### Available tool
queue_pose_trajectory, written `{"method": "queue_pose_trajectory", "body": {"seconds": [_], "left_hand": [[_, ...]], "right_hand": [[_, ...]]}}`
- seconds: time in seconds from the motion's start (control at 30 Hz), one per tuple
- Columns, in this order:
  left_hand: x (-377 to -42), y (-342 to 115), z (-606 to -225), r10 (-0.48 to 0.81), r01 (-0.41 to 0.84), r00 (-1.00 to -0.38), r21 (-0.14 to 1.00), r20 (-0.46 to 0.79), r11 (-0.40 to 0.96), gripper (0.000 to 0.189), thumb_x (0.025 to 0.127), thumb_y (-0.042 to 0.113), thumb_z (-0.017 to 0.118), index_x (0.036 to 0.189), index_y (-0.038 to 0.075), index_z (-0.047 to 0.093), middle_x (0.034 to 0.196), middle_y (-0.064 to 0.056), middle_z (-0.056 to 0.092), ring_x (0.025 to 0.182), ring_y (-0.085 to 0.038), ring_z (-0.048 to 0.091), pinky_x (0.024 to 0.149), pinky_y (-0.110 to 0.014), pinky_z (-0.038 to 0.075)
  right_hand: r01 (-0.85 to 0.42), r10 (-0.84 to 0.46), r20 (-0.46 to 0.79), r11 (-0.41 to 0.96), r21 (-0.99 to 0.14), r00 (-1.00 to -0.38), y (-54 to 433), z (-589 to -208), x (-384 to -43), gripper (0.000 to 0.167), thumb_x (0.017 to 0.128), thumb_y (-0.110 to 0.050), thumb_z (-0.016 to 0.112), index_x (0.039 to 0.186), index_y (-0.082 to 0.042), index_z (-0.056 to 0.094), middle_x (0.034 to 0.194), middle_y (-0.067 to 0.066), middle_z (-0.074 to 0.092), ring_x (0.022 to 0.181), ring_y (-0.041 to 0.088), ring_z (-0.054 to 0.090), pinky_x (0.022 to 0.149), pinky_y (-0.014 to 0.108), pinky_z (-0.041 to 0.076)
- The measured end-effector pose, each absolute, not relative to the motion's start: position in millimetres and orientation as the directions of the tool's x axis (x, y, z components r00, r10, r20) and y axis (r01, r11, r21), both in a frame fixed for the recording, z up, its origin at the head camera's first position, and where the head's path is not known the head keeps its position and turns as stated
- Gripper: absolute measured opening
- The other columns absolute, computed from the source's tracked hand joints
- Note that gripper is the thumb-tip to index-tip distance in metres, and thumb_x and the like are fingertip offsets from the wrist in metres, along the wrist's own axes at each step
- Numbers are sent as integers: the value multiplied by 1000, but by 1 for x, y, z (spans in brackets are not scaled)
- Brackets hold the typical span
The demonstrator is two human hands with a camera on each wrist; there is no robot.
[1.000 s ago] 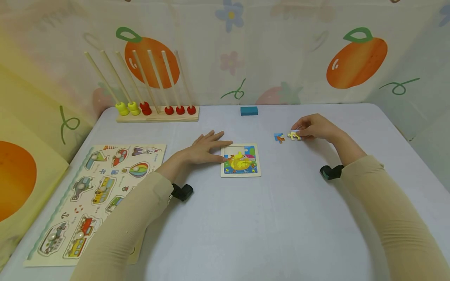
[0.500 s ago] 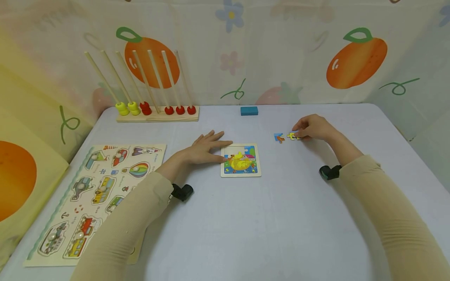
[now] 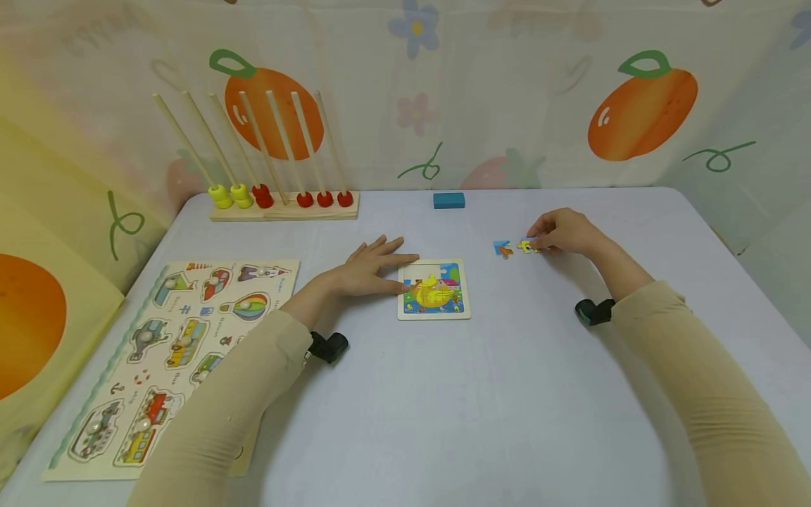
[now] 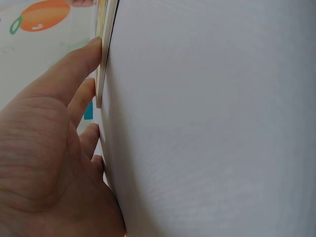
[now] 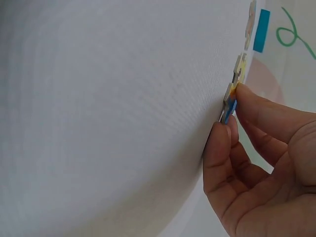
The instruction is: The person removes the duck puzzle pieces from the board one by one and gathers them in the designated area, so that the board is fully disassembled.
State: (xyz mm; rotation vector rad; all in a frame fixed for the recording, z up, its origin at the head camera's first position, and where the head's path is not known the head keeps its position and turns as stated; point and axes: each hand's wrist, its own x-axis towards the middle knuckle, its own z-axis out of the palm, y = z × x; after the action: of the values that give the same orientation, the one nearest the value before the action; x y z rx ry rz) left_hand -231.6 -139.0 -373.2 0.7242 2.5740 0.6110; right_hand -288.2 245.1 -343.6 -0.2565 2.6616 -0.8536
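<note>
A small square duck jigsaw in a pale wooden frame (image 3: 437,316) lies at mid-table. My left hand (image 3: 367,271) has its fingers spread, the thumb and index finger touching the jigsaw's left side; the left wrist view shows the thumb against the frame's edge (image 4: 100,91). Farther right, my right hand (image 3: 564,231) pinches a blue-and-orange puzzle piece (image 5: 228,106) between thumb and fingers, low at the tabletop. Right beside it lies a yellow puzzle piece (image 3: 526,246), partly covered by the fingers in the head view. Another blue-and-orange puzzle piece (image 3: 503,248) lies to its left.
A large vehicle peg puzzle board (image 3: 215,317) lies at left, partly under my left forearm in view. Behind it stands a wooden bead counter (image 3: 285,211) with tall rods. One blue block (image 3: 449,201) sits at the table's back edge, before a patterned cloth.
My right hand and forearm have shifted slightly, and the yellow piece by its fingertips sits a touch farther left. The left hand and the framed jigsaw have stayed put.
</note>
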Motion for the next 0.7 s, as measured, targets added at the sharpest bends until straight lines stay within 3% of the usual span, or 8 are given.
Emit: {"method": "queue_pose_trajectory", "body": {"seconds": [0.33, 0.7], "left_hand": [[-233, -140, -375, 561, 384, -787, 507, -258, 772, 67, 91, 44, 59, 153, 29, 38, 169, -6, 11, 157, -35, -3, 125, -60, -5], [-233, -140, -375, 560, 384, -788, 505, -258, 773, 67, 91, 43, 61, 152, 29, 38, 169, -6, 11, 157, -35, -4, 125, -61, -5]], "right_hand": [[-55, -237, -248, 817, -574, -939, 243, -347, -289, 28, 93, -19, 65, 113, 1, 66, 82, 2, 63, 66, 12, 57, 63, 24, 48], [-35, -140, -122, 786, -618, -983, 238, -340, -286, 30, 98, -21, 57, 119, -1, 61, 103, 13, 58, 74, 17, 58, 63, 18, 51]]}}
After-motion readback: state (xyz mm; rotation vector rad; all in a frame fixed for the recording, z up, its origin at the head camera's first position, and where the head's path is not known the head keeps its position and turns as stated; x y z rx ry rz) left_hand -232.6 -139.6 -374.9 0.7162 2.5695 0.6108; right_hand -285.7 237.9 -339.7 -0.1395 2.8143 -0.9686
